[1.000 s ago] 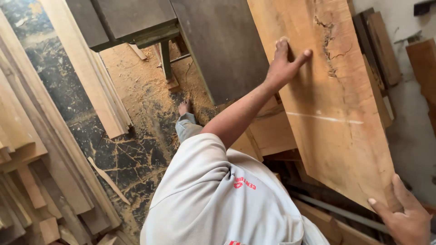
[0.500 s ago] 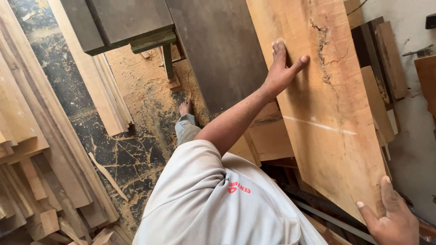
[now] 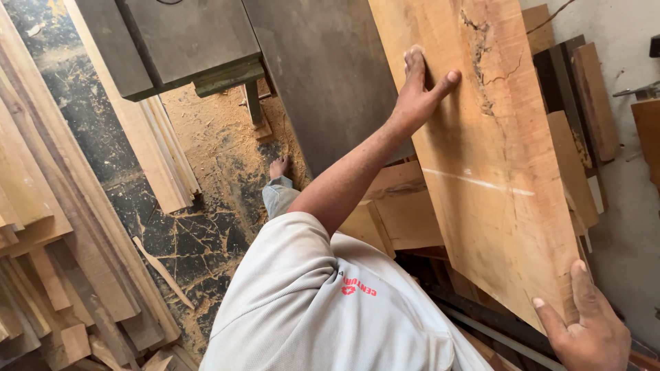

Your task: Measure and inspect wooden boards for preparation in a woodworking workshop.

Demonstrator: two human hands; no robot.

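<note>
Two hands steady one wide plank [image 3: 481,158], which runs from 12 to 5 o'clock. Left hand [image 3: 419,93] lies flat, fingers spread, on its left edge near the top. Right hand [image 3: 591,330] grips the lower corner, thumb over the face. Plank face: cracked bark seam, pale chalk line across. Sawdust-strewn floor [image 3: 220,151] is open at 9 o'clock; stacked boards [image 3: 41,227] crowd the far left.
</note>
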